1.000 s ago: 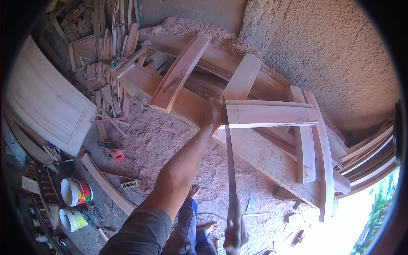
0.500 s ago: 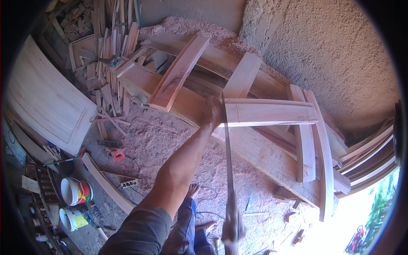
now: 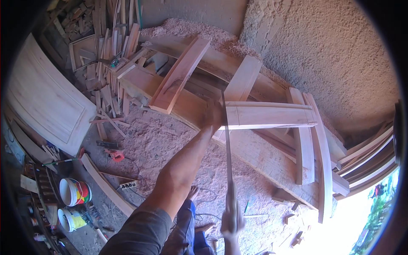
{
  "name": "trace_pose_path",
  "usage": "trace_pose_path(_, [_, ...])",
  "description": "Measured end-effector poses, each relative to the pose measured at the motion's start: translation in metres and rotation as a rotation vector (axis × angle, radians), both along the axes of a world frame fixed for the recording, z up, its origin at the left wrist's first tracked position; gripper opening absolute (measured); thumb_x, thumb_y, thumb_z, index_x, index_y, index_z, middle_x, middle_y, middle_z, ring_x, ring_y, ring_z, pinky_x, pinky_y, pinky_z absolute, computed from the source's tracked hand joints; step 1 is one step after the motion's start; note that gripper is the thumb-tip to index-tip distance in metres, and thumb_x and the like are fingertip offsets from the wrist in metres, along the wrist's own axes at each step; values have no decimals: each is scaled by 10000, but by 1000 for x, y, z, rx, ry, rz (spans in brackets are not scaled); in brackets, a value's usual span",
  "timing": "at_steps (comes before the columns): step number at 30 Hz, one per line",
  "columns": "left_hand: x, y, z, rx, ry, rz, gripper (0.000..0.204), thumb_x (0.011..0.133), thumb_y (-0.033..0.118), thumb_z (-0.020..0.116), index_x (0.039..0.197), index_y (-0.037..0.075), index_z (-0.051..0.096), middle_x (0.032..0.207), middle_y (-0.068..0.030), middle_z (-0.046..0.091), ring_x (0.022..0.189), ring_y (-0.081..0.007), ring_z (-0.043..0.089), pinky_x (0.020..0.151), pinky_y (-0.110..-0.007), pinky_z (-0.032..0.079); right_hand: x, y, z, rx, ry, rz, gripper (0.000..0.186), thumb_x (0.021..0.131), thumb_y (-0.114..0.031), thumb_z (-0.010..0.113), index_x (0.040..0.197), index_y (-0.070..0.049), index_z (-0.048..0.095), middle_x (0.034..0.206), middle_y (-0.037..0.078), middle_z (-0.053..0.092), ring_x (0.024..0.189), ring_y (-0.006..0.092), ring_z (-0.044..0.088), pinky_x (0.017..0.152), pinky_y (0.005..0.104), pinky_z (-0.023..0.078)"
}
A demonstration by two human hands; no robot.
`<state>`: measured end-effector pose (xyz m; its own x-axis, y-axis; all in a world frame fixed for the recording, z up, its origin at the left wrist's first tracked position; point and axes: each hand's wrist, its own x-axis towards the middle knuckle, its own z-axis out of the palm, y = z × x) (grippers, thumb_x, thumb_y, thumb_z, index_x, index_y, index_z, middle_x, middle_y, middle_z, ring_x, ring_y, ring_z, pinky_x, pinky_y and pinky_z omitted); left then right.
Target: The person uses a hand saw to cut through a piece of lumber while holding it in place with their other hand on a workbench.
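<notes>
Pale board (image 3: pixel 272 115) lies over other timbers, right of the left hand (image 3: pixel 213 114). Saw (image 3: pixel 228 159) runs along the board's left end, tip past the far edge; left fingers just left of the blade. Right hand (image 3: pixel 233 219) is wrapped around the saw's near end, well apart from the board, fingers closed on it. Left fingers: in shadow, can't tell how far they're curled or whether they actually grip the board end. Saw handle mostly hidden by the right hand, which is smeared. Teeth too fine to make out. Blade looks like it's touching the board end, but contact is hard to confirm from here.
</notes>
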<state>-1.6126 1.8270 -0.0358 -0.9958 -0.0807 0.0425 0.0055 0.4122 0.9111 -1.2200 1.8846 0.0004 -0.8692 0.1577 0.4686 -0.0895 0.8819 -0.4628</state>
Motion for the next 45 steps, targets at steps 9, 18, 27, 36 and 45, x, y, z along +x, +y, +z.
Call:
trace_pose_path(9, [-27,-27,-43,-405,277,-69,330,1036,206,423,1196,-11,612,1064,-186,643,1056,-382,615,951,-502,440,22,-4,2,-92,-126,-11,528,840,59,552,1359,-1,628,1296,194,681,885,292,737,621,355,552])
trace_pose_path(18, [-26,-10,-9,4,-66,27,328,1054,238,404,1212,-14,542,1187,-327,610,1129,-471,599,944,-492,477,-157,8,19,-358,143,115,500,869,-30,653,1364,-1,587,1221,255,682,826,406,717,641,384,576])
trace_pose_path(27, [-7,-5,-2,55,10,-59,335,1072,287,386,1193,6,523,1089,-297,647,1042,-468,630,915,-514,477,33,-7,44,-305,-166,17,509,861,51,528,1367,42,578,1357,243,643,1037,348,731,733,362,599])
trace_pose_path(36, [-17,-12,-26,-157,98,-49,358,1064,289,380,1232,4,517,1148,-308,650,1103,-480,624,933,-534,475,-56,4,9,-171,5,61,485,905,-17,551,1385,51,554,1324,281,639,992,407,719,725,389,597])
trace_pose_path(45, [-16,-4,-4,-4,-84,-8,313,1036,240,432,1204,5,554,1261,-241,611,1170,-439,594,962,-512,477,-114,7,19,-443,3,45,488,889,-55,664,1367,6,584,1271,258,667,853,389,737,653,379,588])
